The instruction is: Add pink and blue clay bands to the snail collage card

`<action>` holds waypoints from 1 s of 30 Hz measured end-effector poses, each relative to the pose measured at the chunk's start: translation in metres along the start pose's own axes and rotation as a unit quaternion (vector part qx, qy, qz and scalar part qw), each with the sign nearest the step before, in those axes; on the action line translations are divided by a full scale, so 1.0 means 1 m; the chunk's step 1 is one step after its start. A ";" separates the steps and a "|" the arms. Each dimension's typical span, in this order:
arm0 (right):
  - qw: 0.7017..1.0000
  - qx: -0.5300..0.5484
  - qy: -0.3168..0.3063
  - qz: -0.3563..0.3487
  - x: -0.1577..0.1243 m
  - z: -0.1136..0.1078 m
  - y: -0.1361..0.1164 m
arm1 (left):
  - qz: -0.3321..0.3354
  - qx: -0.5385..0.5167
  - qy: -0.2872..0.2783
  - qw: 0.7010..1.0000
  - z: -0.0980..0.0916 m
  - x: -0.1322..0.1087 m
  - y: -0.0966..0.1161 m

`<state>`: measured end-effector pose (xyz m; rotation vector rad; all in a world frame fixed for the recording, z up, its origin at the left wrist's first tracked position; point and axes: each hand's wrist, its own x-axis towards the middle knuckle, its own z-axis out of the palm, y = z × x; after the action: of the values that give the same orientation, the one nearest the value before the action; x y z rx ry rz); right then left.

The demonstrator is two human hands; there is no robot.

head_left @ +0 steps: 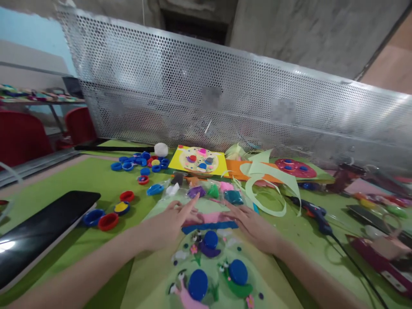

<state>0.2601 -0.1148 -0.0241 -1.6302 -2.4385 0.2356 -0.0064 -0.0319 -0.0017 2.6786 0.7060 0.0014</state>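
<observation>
The snail picture [217,266] is lying at the bottom centre of the frame, and three raised snails with blue cap shells are showing on it! Just above them, a blue strip [209,226] is running across, with a pink strip [210,218] sitting along its upper edge. The left hand [174,218] is coming in from the lower left, its index finger pointing out towards the wrapped purple lump [196,192], its other fingers bending by the strips; whether they are gripping anything, I cannot tell. Over on the right, the right hand [252,225] is lying flat with fingers spread, holding nothing, its tips reaching near the wrapped teal lump [233,197]. A glue gun [317,213] is resting at the right of the green surface [96,176], while a phone [53,227] is occupying the lower left, near red and blue caps [108,222].
</observation>
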 end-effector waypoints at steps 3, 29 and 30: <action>1.000 -0.023 -0.001 0.000 0.001 0.003 0.000 | 0.002 0.023 -0.008 1.000 0.005 -0.002 -0.001; 0.998 0.000 0.020 -0.057 -0.007 -0.008 0.012 | -0.024 0.039 -0.013 0.999 0.003 0.004 0.005; 0.998 -0.004 0.022 -0.059 -0.006 -0.006 0.012 | -0.031 0.029 -0.013 0.999 0.004 0.003 0.004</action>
<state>0.2743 -0.1157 -0.0211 -1.4720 -2.4946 0.1688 -0.0015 -0.0346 -0.0041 2.7054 0.7906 -0.0720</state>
